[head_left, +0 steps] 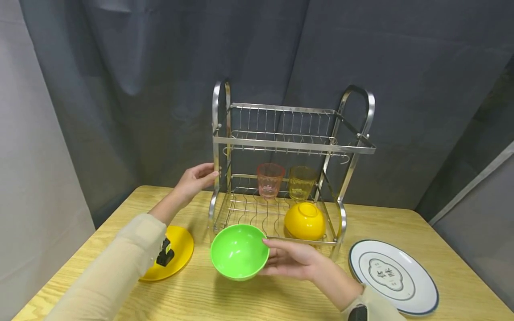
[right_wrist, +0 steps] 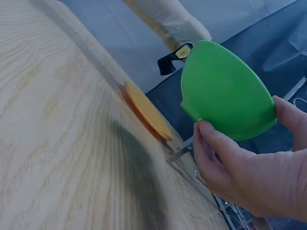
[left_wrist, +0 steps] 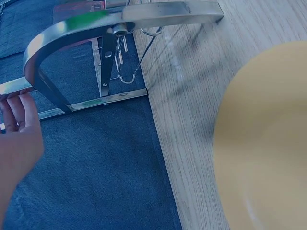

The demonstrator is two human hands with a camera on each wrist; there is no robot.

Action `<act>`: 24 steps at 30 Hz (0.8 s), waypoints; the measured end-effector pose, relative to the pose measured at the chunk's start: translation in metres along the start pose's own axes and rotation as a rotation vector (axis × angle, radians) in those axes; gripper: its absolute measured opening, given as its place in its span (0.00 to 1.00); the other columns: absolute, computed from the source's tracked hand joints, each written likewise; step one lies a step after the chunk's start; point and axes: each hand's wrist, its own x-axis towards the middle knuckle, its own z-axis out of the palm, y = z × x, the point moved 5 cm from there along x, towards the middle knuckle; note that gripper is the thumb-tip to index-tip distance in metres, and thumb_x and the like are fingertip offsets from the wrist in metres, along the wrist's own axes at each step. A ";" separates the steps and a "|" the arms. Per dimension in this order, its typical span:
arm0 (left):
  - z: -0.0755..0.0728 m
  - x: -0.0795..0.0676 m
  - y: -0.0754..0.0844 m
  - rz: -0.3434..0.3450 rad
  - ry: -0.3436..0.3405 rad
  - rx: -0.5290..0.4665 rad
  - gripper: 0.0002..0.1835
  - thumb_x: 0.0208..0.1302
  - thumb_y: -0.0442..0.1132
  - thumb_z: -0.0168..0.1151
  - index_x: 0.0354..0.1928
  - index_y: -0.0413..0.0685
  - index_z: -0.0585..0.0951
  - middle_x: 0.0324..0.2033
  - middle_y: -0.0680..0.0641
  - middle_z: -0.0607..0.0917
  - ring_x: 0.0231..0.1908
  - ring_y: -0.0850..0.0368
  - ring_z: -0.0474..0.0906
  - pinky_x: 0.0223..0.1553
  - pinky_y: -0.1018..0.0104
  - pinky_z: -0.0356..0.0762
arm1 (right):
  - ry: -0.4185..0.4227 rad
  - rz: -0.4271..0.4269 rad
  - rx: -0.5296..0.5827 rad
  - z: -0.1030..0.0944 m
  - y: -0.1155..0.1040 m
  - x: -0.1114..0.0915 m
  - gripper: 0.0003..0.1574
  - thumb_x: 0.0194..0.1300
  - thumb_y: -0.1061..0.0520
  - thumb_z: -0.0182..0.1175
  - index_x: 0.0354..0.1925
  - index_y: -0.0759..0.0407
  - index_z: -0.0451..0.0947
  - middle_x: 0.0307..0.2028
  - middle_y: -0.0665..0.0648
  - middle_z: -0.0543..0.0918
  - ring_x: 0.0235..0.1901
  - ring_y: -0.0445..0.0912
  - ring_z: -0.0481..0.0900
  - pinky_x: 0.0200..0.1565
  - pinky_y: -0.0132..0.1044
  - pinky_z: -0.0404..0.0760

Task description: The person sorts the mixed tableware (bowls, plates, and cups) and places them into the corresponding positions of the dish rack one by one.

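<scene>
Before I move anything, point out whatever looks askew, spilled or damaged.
Nothing stands out: I see no spill or breakage. The yellow bowl sits upside down on the lower tier of the dish rack, which is ordinary there. The green bowl tilts, but the right hand holds it.

Two-tier metal rack (head_left: 277,144) stands on wooden table (head_left: 192,294). Lower tier holds clear pink tumbler (head_left: 270,180) left of clear yellow tumbler (head_left: 301,183), round yellow bowl (head_left: 305,223) before the latter. Round yellow plate (head_left: 182,252) lies left, round white plate (head_left: 393,276) right; round green bowl (head_left: 239,252) before rack.
</scene>
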 end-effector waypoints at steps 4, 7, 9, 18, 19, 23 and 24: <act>0.000 -0.002 0.000 -0.003 0.005 -0.010 0.26 0.71 0.41 0.54 0.68 0.40 0.65 0.64 0.35 0.71 0.64 0.43 0.69 0.67 0.55 0.71 | 0.015 -0.009 0.002 -0.004 -0.005 -0.006 0.43 0.68 0.47 0.57 0.66 0.74 0.54 0.53 0.64 0.75 0.56 0.52 0.75 0.73 0.51 0.60; 0.001 -0.002 0.000 -0.005 0.007 -0.027 0.26 0.71 0.40 0.54 0.68 0.40 0.65 0.64 0.36 0.71 0.64 0.43 0.69 0.67 0.55 0.71 | 0.027 -0.011 -0.003 -0.007 -0.008 -0.010 0.42 0.68 0.46 0.57 0.65 0.73 0.56 0.53 0.63 0.75 0.56 0.51 0.75 0.74 0.51 0.59; 0.003 -0.002 0.001 -0.005 0.008 -0.034 0.26 0.71 0.40 0.54 0.68 0.39 0.65 0.64 0.35 0.71 0.64 0.43 0.69 0.67 0.55 0.71 | 0.036 -0.016 -0.006 -0.009 -0.009 -0.011 0.41 0.68 0.45 0.56 0.64 0.72 0.57 0.52 0.62 0.75 0.56 0.50 0.75 0.74 0.52 0.58; 0.003 0.001 -0.003 -0.012 0.021 -0.035 0.25 0.71 0.39 0.53 0.67 0.39 0.66 0.63 0.36 0.72 0.61 0.47 0.72 0.66 0.56 0.73 | 0.037 -0.037 -0.041 -0.012 -0.015 -0.016 0.47 0.70 0.41 0.52 0.68 0.73 0.51 0.55 0.62 0.75 0.57 0.50 0.75 0.74 0.52 0.57; 0.003 0.001 -0.003 -0.012 0.022 -0.043 0.25 0.71 0.39 0.54 0.67 0.40 0.67 0.63 0.36 0.72 0.61 0.47 0.72 0.66 0.56 0.72 | 0.036 -0.043 -0.049 -0.013 -0.016 -0.016 0.47 0.70 0.40 0.52 0.68 0.73 0.50 0.55 0.62 0.75 0.57 0.50 0.75 0.74 0.52 0.57; 0.002 -0.001 -0.002 0.021 0.016 -0.048 0.27 0.69 0.44 0.57 0.66 0.40 0.68 0.62 0.37 0.74 0.60 0.49 0.73 0.65 0.56 0.74 | 0.031 -0.061 -0.082 -0.013 -0.021 -0.017 0.46 0.71 0.40 0.50 0.69 0.72 0.51 0.54 0.60 0.77 0.56 0.49 0.76 0.74 0.52 0.57; 0.002 -0.002 -0.001 0.037 0.017 -0.052 0.28 0.68 0.45 0.58 0.66 0.39 0.68 0.61 0.38 0.75 0.58 0.50 0.75 0.64 0.57 0.75 | 0.035 -0.064 -0.082 -0.013 -0.023 -0.017 0.44 0.71 0.40 0.50 0.68 0.71 0.52 0.53 0.59 0.77 0.56 0.49 0.76 0.74 0.52 0.57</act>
